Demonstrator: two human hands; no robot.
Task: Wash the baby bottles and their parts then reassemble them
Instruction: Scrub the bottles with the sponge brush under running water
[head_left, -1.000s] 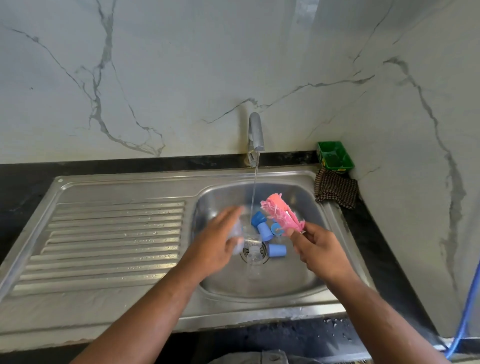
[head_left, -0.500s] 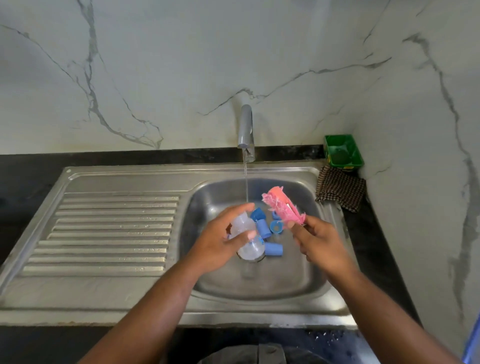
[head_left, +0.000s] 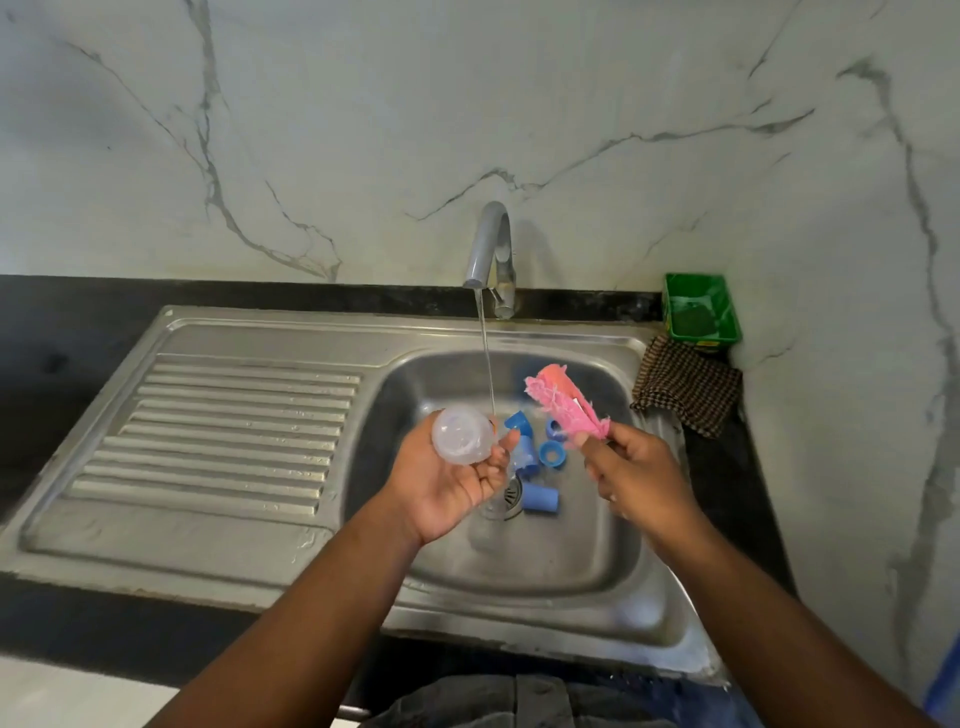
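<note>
Over the sink our left hand lies palm up, its fingers curled round a clear baby bottle that rests on its side, one round end turned toward us. A thin stream of water falls from the tap and lands just beside the bottle. Our right hand pinches the lower end of a frayed pink scrubber, which slants up and to the left, apart from the bottle. Several blue bottle parts lie in the basin around the drain. A checked cloth and a green tray sit in the corner to the right.
</note>
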